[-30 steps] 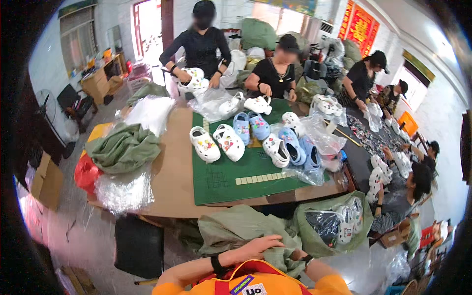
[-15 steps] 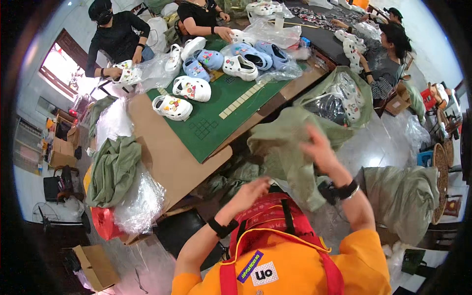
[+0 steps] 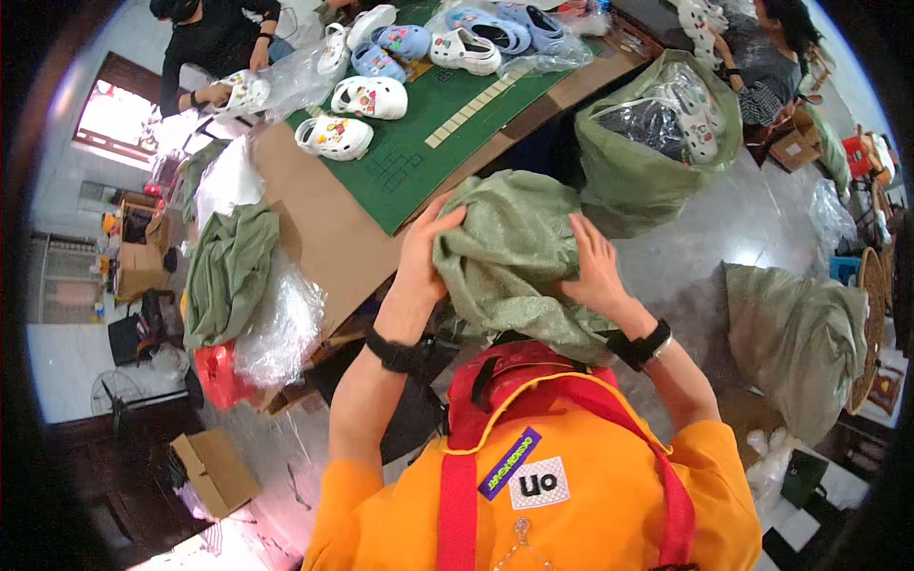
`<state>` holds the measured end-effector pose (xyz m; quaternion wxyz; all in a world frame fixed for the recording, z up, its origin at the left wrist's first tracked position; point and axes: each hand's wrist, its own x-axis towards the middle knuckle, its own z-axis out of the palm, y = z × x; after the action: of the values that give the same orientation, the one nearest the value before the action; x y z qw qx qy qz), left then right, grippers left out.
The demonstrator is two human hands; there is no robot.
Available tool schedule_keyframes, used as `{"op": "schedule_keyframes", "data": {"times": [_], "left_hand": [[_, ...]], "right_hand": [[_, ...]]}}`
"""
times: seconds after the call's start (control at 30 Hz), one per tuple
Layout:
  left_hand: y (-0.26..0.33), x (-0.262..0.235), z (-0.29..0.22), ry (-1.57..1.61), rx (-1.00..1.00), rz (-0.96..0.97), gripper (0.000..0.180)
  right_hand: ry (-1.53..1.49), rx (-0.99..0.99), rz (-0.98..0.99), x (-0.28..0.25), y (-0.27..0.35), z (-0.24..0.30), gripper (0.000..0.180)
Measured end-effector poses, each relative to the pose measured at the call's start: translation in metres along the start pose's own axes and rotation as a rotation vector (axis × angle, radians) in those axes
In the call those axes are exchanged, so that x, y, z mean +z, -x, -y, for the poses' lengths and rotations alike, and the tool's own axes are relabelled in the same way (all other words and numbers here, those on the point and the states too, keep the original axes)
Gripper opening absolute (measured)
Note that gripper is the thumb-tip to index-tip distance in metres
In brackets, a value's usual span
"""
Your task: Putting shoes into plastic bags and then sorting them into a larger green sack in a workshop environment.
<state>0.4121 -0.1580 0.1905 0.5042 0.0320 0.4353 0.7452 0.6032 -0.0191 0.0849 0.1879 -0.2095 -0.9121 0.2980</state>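
Table (image 3: 314, 195) beyond, hands (image 3: 421, 252) (image 3: 598, 266) astride green cloth (image 3: 509, 252)

Head-worn fisheye; downward over nearby hands (image 3: 599, 271)

Bunched green fabric (image 3: 514, 262) fills the gap between our hands (image 3: 598, 268); we find free passage leftward over the desk (image 3: 309, 211), a filled sack (image 3: 636, 173) obstructing front-right.

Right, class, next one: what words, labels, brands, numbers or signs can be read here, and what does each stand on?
Purple strip, on the chest of the orange top: lettering, which I won't copy out.
White square patch, beside it: dark lettering, likewise not copied.
Green mat: dark lines; I can make out no words.
Shoes: decorations too small to read.
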Motion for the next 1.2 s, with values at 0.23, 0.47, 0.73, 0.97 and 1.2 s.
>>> {"op": "schedule_keyframes", "data": {"times": [0.23, 0.47, 0.73, 0.97, 1.2], "left_hand": [[-0.055, -0.001, -0.014, -0.887, 0.372, -0.361, 0.042], [-0.050, 0.090, 0.065, -1.822, 1.299, -0.038, 0.030], [-0.060, 0.086, 0.106, -1.651, 1.017, -0.344, 0.013], [-0.043, 0.083, 0.095, -1.085, 0.807, -0.366, 0.012], [-0.014, 0.061, 0.069, -1.240, 0.791, -0.504, 0.008]], "right_hand": [[-1.000, 0.645, 0.243, -0.067, -0.065, -0.067, 0.026], [-1.071, 0.482, 0.456, -0.139, -0.130, -0.062, 0.025], [-0.774, -0.050, 0.535, -0.132, -0.131, -0.038, 0.065], [0.034, -0.580, -0.091, -0.120, -0.070, -0.076, 0.094], [-0.159, -0.136, 0.248, -0.065, -0.052, -0.146, 0.043]]}}
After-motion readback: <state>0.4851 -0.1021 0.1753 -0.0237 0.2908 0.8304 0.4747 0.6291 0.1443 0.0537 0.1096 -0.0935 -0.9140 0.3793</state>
